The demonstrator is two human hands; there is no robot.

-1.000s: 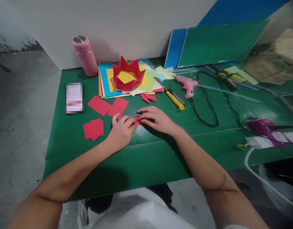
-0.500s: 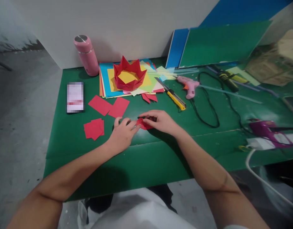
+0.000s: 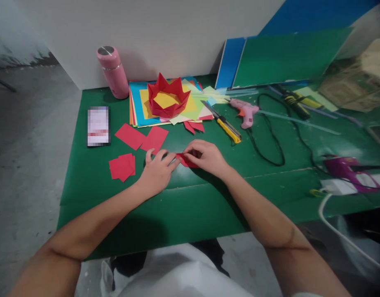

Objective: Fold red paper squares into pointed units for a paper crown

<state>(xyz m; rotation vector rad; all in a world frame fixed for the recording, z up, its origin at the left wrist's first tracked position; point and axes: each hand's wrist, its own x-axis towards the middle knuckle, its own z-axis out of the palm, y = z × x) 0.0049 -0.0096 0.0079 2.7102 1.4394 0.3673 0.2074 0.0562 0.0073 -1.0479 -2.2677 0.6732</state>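
A small folded red paper piece (image 3: 185,160) lies on the green table (image 3: 193,202) between my two hands. My left hand (image 3: 157,171) rests beside its left end, fingers curled and fingertips pressing on it. From the right, my right hand (image 3: 207,156) pinches the same piece with bent fingers. Loose red paper squares (image 3: 122,167) lie to the left, and two more red squares (image 3: 143,138) sit just beyond my left hand. A finished red paper crown (image 3: 167,100) stands on a stack of coloured paper sheets (image 3: 137,105) at the back.
A pink flask (image 3: 113,72) stands at the back left, a phone (image 3: 97,126) lies at the left. A yellow utility knife (image 3: 225,127), a pink glue gun (image 3: 244,110) with black cord, and a purple tool (image 3: 347,167) are to the right. Green and blue boards (image 3: 279,55) lean on the wall.
My right hand has drawn its fingers in closer over the red piece and shifted slightly; the piece now lies flatter between both hands. My left hand has barely moved.
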